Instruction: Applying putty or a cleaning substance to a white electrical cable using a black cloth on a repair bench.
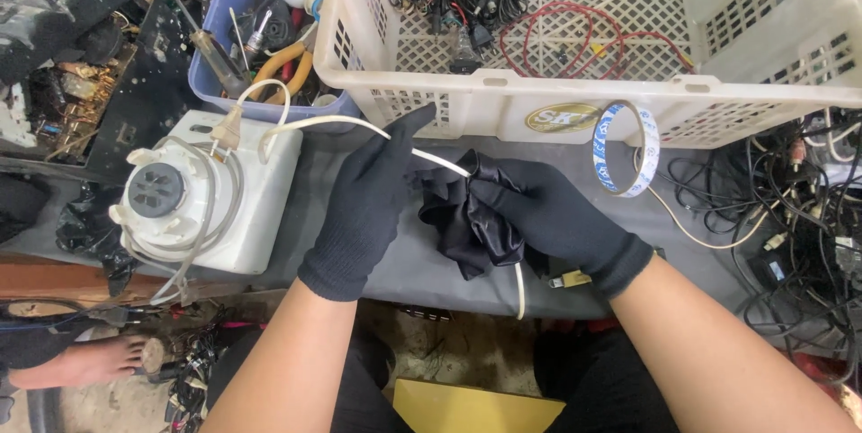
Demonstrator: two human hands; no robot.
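Both my hands wear black knit gloves. My right hand [561,217] grips a crumpled black cloth [467,217] wrapped around a white power cord [359,125]. My left hand [373,195] is held flat and upright with fingers extended, touching the cord just left of the cloth. The cord runs left to a white appliance base [238,208] and ends in a beige plug [226,132] lying on top of it. A short piece of the cord hangs below my right hand, off the edge of the grey work surface [404,267].
A cream plastic basket [503,96] with several cables stands behind my hands. A blue-and-white tape ring [626,147] leans against it. A blue bin of hand tools [211,83] sits back left, tangled cables lie right, and a person's bare foot [99,361] rests lower left.
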